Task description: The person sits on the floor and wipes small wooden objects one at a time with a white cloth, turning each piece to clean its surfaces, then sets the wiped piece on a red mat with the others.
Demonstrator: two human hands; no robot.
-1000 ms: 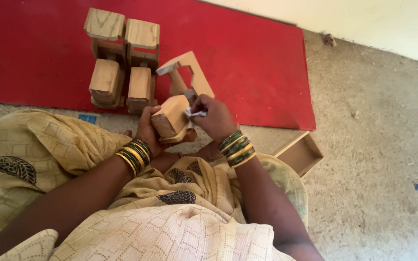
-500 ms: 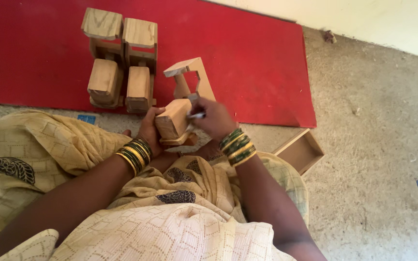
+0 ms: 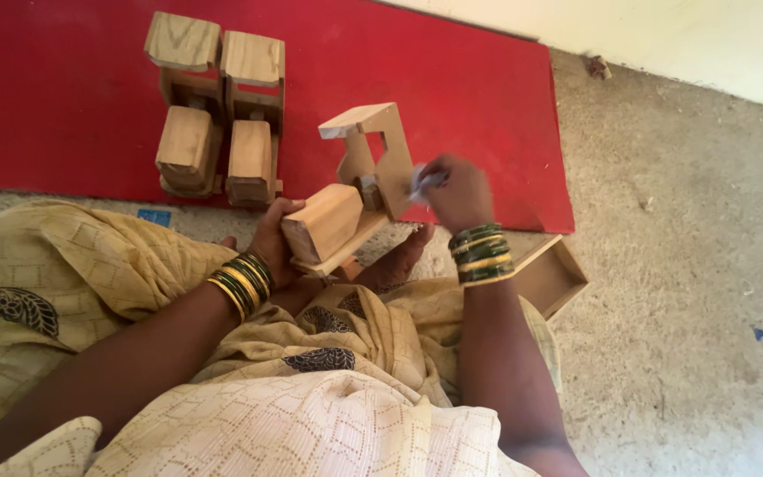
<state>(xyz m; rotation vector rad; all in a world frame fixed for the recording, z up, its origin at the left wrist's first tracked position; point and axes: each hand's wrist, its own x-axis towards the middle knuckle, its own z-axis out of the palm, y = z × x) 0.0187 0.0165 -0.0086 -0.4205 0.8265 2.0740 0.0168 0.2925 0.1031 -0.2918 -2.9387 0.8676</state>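
Rough grey concrete floor point(image 3: 691, 291) fills the scene, with a red mat point(image 3: 64, 106) spread across its far part and a pale wall beyond. Nearest the camera lies yellow patterned cloth point(image 3: 72, 274) over the person's lap, both forearms ringed with green and gold bangles.

Just past the lap, the left hand point(image 3: 271, 243) wraps its fingers around the near, blocky end of a wooden toy piece point(image 3: 346, 212), gripping it from the left side. That piece is held above the lap at the mat's near edge. Its long axis runs from the near left, by the left palm, up and away to the right, where a cut-out frame part rises and points toward the mat. The right hand point(image 3: 457, 190) sits at that far end, just right of the frame, fingers pinched shut on a small pale scrap point(image 3: 421, 181), perhaps sandpaper or cloth, too blurred to be sure, pressed against the frame's edge. So the right hand is nearer the frame end, the left nearer the block end.

A shallow wooden tray point(image 3: 554, 278) rests on the floor beside the right wrist. Farther off, on the mat, four similar wooden pieces point(image 3: 214, 106) stand close together in two rows.
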